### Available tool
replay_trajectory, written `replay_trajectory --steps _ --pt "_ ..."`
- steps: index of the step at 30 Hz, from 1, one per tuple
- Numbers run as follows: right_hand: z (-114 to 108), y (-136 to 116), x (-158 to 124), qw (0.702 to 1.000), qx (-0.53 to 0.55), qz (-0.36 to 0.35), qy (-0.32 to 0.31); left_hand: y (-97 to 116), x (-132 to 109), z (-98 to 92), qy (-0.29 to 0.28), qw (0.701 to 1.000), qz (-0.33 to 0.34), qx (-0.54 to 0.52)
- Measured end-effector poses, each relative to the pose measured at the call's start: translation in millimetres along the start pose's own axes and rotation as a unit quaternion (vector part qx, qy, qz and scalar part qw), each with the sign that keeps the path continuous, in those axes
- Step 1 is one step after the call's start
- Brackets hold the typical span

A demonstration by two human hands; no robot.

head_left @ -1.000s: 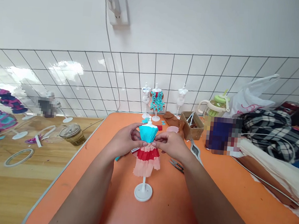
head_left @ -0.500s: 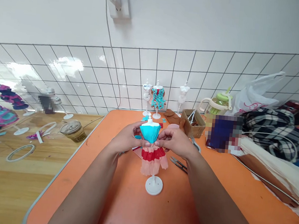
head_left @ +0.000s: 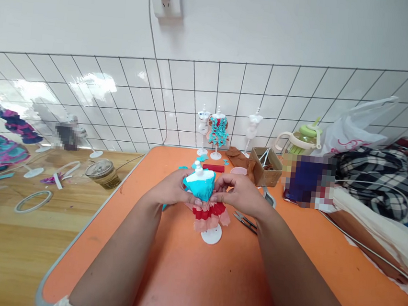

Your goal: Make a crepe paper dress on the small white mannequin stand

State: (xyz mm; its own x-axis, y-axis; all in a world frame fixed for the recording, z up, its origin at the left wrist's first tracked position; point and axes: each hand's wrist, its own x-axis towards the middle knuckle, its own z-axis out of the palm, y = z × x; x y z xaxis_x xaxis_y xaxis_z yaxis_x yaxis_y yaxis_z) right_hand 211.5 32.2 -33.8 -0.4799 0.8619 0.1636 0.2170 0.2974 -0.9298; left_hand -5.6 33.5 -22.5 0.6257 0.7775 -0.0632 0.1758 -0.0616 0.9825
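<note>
A small white doll mannequin (head_left: 199,169) on a round white base (head_left: 211,234) wears a turquoise crepe-paper bodice (head_left: 198,187) over red and pink ruffled skirt layers (head_left: 209,214). It leans toward me over the orange table (head_left: 213,279). My left hand (head_left: 170,191) pinches the bodice from the left. My right hand (head_left: 238,193) pinches it from the right, fingers closed on the paper at the waist.
Small snips (head_left: 245,221) lie just right of the base. Behind stand three more mannequins (head_left: 217,131), a red strip (head_left: 213,168), a pink cup (head_left: 238,171), a cardboard box (head_left: 267,166) and a green-lidded jug (head_left: 301,140). A wooden table (head_left: 12,231) at left holds a jar (head_left: 104,173), tape rings and dressed stands.
The mannequin has tipped further toward me, so its skirt and base look foreshortened. Both hands stayed pinched on the turquoise bodice and shifted slightly right in view.
</note>
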Motion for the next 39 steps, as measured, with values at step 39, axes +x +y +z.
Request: replay_trajectory --steps 39 --pt "-12 -12 -11 0.991 0.078 0.079 0.079 13 -38 -33.9 0.153 0.939 0.212 0.223"
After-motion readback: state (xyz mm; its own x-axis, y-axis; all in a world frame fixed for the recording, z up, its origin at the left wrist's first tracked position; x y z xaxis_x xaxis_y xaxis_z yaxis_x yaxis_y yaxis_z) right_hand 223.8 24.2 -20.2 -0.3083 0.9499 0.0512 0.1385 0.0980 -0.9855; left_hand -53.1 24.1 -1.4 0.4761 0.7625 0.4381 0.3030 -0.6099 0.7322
